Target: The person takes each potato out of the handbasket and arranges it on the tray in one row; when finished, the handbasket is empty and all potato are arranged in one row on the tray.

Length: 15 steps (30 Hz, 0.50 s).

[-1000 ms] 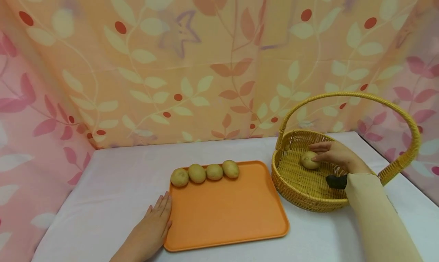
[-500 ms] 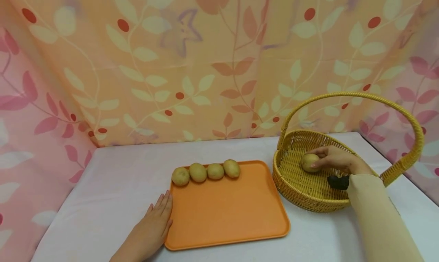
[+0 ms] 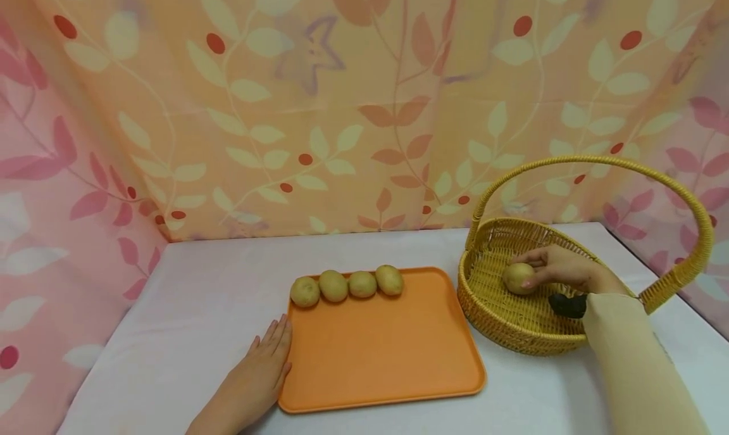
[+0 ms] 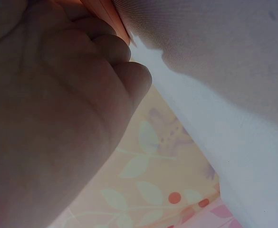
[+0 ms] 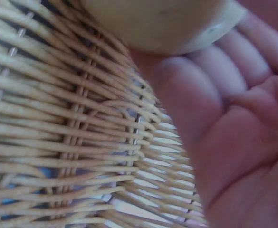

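Observation:
Inside the yellow wicker basket (image 3: 512, 334), my right hand (image 3: 560, 268) holds a potato (image 3: 517, 279) between its thumb and fingers. The right wrist view has that potato (image 5: 172, 23) large at the top, against the fingers, with woven basket wall beside it. My left hand (image 3: 259, 368) lies with straight fingers along the left edge of the orange tray (image 3: 387, 353). From the left wrist, the left hand (image 4: 58, 104) is dark and a strip of the tray's edge shows by the fingers. Several potatoes (image 3: 333, 286) sit in a row along the tray's far edge.
The basket's tall arched handle (image 3: 592, 159) rises over the right forearm. A black object (image 3: 567, 305) shows at the right wrist, within the basket. White cloth covers the table (image 3: 222, 296), and a patterned curtain (image 3: 342, 106) stands behind it.
My right fingers have closed in on the potato in the basket, the thumb coming round its near side. The left hand keeps its place at the tray. The head view has shifted slightly.

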{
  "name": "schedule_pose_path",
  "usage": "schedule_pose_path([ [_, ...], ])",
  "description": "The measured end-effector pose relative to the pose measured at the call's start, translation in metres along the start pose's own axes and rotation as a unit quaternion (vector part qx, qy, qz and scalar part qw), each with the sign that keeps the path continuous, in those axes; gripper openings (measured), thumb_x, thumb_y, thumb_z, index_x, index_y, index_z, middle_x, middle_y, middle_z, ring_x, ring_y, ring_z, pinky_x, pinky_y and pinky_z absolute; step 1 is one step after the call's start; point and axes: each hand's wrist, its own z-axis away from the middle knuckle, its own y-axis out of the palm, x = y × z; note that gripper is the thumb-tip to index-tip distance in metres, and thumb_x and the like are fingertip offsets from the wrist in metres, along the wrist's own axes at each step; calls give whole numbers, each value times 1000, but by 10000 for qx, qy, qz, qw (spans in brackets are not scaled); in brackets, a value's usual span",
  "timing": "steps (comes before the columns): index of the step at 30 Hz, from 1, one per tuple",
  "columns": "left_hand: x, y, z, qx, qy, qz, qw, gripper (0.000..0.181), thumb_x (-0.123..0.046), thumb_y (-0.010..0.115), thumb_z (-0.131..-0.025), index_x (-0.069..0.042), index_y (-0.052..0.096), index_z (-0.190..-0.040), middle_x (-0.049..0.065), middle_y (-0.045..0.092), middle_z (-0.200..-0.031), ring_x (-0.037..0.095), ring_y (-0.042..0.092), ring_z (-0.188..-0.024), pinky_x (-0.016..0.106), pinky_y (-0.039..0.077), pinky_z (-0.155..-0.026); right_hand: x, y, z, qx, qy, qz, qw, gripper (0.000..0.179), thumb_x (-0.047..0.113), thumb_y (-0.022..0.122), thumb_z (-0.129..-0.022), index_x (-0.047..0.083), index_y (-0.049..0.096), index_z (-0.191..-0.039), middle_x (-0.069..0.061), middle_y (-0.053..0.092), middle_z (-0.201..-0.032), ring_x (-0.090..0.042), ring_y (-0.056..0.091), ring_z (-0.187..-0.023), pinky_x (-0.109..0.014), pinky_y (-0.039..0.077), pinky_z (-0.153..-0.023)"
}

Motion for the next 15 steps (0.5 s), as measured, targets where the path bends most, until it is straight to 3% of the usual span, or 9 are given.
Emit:
schedule_pose_path([
  [7,-2,-3,-1,89,-110,70,9999,57,-14,53,-96,10,31,-142,24,23,-151,37,22,-139,58,21,-108,11,0,1,-427,-527,-256,9974,55,4,71,-81,-16,49,-127,-4,70,-101,-12,64,-84,-26,53,-70],
  [12,-2,-4,0,57,-92,21,9999,56,-14,53,-96,11,32,-141,24,24,-150,37,23,-138,58,22,-108,15,3,0,-636,-577,38,9963,55,7,74,-79,-13,52,-126,-3,71,-97,-11,63,-80,-25,52,-68],
  [15,-2,-2,1,68,-103,15,9999,56,-13,54,-95,11,33,-141,24,24,-150,37,23,-138,58,22,-107,18,7,3,-728,-835,134,9938,52,4,74,-79,-14,54,-123,2,71,-99,-11,64,-80,-25,53,-67],
])
